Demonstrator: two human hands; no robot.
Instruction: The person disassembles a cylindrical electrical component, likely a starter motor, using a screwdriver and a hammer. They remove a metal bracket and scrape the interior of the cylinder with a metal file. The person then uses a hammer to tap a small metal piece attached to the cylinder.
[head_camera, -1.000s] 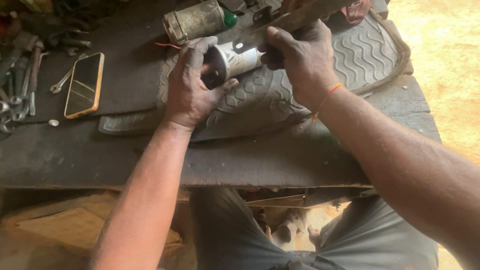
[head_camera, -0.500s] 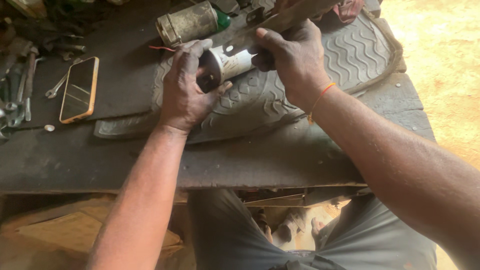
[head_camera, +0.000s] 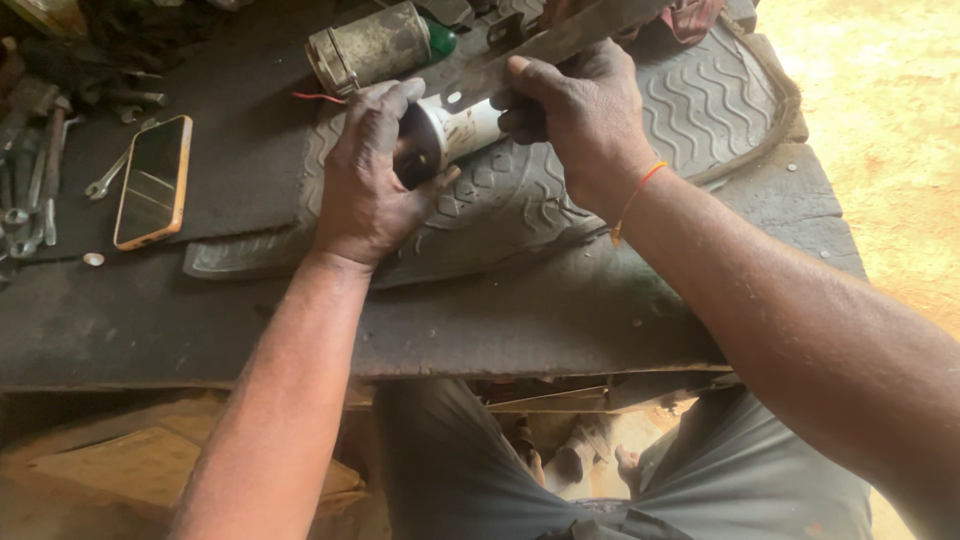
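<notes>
White cylinder (head_camera: 465, 130) gripped by left hand (head_camera: 370, 180) and right hand (head_camera: 580, 110) at upper centre, rubber mat (head_camera: 700, 110) beneath, phone (head_camera: 152, 182) laid upper left.

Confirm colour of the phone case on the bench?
Orange case on the phone, clearest in the head view.

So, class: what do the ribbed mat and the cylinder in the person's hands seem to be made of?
Ribbed mat: looks like dark moulded rubber, matte, with raised wavy treads and a curling edge. Cylinder, held by the left hand and the right hand: probably metal, pale smooth casing with a dark end.
</notes>
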